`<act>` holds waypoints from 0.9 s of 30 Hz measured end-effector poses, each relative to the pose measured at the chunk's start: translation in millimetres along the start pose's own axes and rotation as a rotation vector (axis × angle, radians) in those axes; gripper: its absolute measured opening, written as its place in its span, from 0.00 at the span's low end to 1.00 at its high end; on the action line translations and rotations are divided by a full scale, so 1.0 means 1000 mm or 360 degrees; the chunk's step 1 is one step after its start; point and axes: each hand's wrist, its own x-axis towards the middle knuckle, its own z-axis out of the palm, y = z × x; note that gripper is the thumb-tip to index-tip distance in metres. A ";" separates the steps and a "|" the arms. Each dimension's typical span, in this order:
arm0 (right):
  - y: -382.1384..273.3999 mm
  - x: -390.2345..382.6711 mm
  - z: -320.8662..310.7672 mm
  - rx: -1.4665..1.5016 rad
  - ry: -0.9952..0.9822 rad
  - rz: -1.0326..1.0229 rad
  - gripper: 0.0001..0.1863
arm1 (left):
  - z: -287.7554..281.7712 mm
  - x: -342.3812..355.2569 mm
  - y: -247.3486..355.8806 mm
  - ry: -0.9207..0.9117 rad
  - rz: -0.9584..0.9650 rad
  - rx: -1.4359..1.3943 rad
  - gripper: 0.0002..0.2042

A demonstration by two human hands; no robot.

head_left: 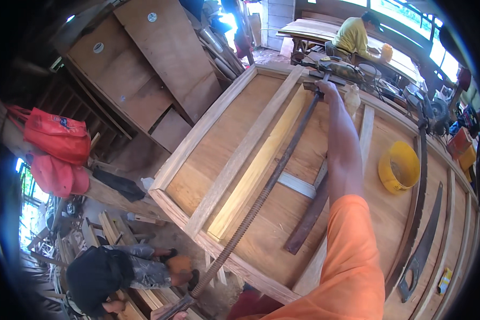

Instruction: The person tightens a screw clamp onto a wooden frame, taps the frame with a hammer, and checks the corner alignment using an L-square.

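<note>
A long rusty bar clamp (274, 178) with a threaded lower length lies slantwise across a wooden framed panel (240, 154). At the clamp's far end, beside the panel's far rail, my right hand (326, 89) is closed round it. My left hand (179, 315) shows only in part at the lower edge, closed about the clamp's near end. Just left of the bar, a pale yellow wood strip (258, 168) runs parallel to a greyish rail (245, 152). Under my right forearm are a dark wood piece (308, 223) and a metal square's blade (297, 185).
A yellow bucket (398, 168), a handsaw (422, 245) and a long dark bar (418, 202) rest on the panel's right part. Power tools (344, 70) crowd the far edge. One person (104, 274) bends at lower left; another (352, 37) sits at a far table.
</note>
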 end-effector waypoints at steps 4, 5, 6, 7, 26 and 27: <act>0.009 -0.006 0.012 -0.0073 -0.0165 0.0000 0.13 | -0.003 0.000 0.003 0.0045 -0.0060 0.0002 0.15; 0.019 -0.015 0.028 0.0212 -0.0296 0.0004 0.13 | -0.004 -0.003 0.015 0.0097 -0.0077 0.0075 0.15; 0.027 -0.010 0.007 0.0395 -0.0321 0.0066 0.13 | -0.002 -0.002 0.019 0.0089 -0.0045 0.0123 0.15; 0.026 0.000 -0.003 0.0378 -0.0301 0.0059 0.13 | -0.001 0.002 0.019 0.0068 -0.0035 0.0110 0.15; 0.056 0.017 0.032 0.1436 -0.0672 -0.0354 0.40 | -0.007 -0.020 0.052 0.0041 -0.0415 -0.0277 0.18; 0.048 0.020 0.033 0.1234 -0.0587 -0.0343 0.39 | -0.011 -0.022 0.056 0.0011 -0.0439 -0.0224 0.18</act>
